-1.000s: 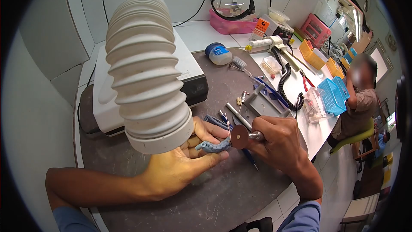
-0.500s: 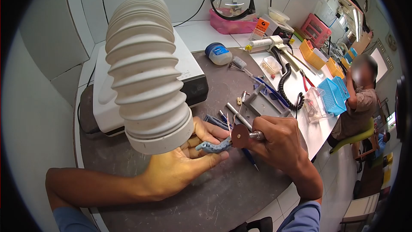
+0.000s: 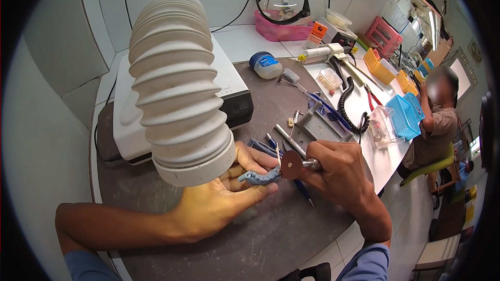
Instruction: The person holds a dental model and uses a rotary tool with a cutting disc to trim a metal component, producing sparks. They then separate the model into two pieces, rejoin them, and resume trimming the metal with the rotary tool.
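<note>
Below the mouth of a white ribbed hose point(image 3: 177, 83), my left hand point(image 3: 229, 187) pinches a small blue-grey curved piece point(image 3: 260, 178) between thumb and fingers. My right hand point(image 3: 336, 171) is closed around a metal rotary handpiece point(image 3: 312, 164) that carries a reddish-brown disc point(image 3: 291, 165). The disc's edge is at the right end of the curved piece, where thin light streaks rise. Whether disc and piece touch is hard to make out. Part of my left hand is hidden behind the hose's rim.
On the grey bench mat point(image 3: 271, 239) are a blue-lidded jar point(image 3: 265, 65), a brush point(image 3: 290, 76), a grey tray point(image 3: 325, 122) and metal tools. A white machine point(image 3: 127, 125) stands behind the hose. Goggles point(image 3: 284, 13), a pink basket point(image 3: 281, 31) and blue baskets point(image 3: 403, 117) stand farther back. A person point(image 3: 440, 109) sits at right.
The thin streaks above the disc have changed shape slightly. Both hands, the curved piece and the handpiece stay almost in place.
</note>
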The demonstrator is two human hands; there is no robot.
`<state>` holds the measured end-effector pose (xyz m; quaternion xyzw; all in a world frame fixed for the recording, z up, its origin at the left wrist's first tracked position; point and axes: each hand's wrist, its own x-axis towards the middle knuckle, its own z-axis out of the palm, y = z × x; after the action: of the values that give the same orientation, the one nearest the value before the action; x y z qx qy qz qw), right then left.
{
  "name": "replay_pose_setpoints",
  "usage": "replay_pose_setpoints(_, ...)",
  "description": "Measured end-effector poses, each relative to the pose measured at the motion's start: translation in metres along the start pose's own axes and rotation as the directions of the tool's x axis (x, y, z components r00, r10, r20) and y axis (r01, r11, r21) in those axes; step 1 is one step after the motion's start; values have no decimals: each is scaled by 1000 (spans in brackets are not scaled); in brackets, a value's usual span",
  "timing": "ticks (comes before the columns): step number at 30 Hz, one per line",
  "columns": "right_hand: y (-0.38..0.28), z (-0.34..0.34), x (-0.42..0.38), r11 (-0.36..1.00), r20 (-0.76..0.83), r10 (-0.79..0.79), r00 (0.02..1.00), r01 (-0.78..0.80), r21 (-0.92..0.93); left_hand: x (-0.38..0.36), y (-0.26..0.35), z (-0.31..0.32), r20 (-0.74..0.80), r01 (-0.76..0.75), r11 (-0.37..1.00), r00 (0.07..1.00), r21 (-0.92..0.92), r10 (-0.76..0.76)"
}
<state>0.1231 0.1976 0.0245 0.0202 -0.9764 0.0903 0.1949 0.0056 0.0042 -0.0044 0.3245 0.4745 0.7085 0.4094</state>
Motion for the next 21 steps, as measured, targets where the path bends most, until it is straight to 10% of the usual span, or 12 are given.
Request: replay_pose_setpoints(21, 0, -1, 0, 999, -7, 29, 1000, -29, -15, 1, 1, 0, 8, -6, 1000, 1000, -1, 6)
